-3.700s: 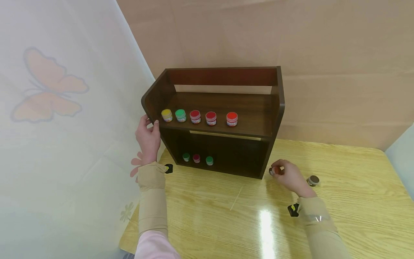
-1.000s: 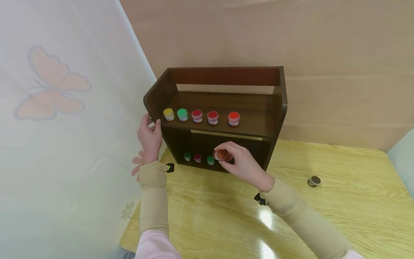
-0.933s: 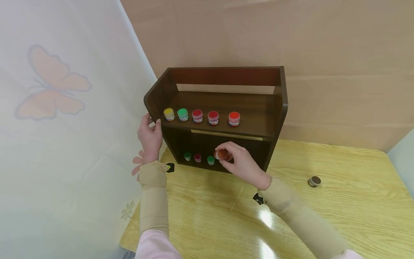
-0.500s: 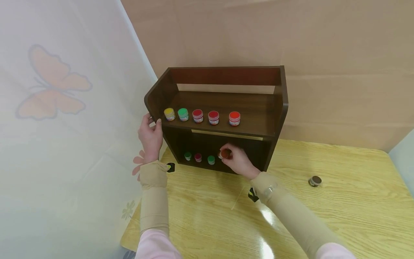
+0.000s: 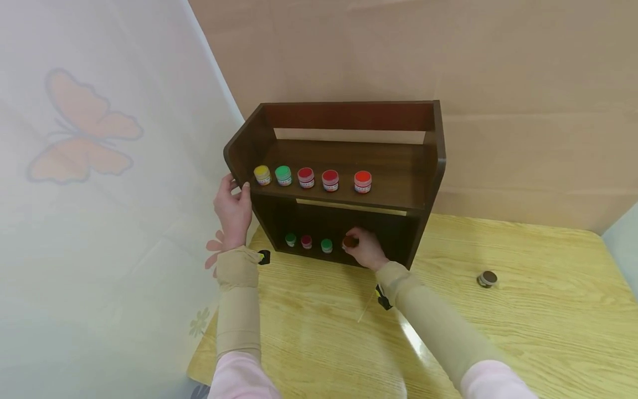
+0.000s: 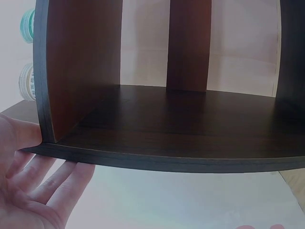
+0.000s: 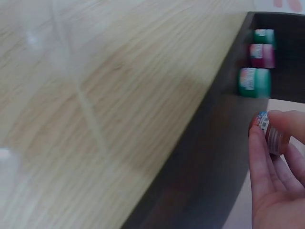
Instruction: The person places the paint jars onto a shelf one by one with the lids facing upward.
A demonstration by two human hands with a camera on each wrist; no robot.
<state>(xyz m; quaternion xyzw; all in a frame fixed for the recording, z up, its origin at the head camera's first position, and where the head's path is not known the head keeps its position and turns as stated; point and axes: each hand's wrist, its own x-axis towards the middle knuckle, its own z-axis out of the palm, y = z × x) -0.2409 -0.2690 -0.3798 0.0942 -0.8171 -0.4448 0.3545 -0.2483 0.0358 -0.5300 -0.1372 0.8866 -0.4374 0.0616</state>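
My left hand (image 5: 233, 209) holds the left side of a dark wooden shelf (image 5: 349, 149). In the left wrist view the thumb lies at the front edge and the fingers (image 6: 71, 183) against the outside of the side panel. My right hand (image 5: 368, 249) pinches a small paint jar with a brown lid (image 5: 350, 242) in the lower compartment. In the right wrist view this jar (image 7: 269, 133) sits between thumb and fingers; whether its base touches the shelf I cannot tell. To its left in the lower compartment stand a green jar (image 5: 326, 246), a dark red jar (image 5: 306, 242) and another green jar (image 5: 291, 240).
On the upper shelf stand a yellow jar (image 5: 262, 175), a light green jar (image 5: 283, 175), two red jars (image 5: 330, 180) and an orange-red jar (image 5: 363, 182). A dark brown jar (image 5: 487, 279) lies tilted on the wooden table (image 5: 538, 332). A white curtain (image 5: 124, 238) hangs at left.
My right hand has carried the brown-lidded jar from the table right of the shelf into the lower compartment, then slightly right and down. My left hand has stayed on the shelf's side.
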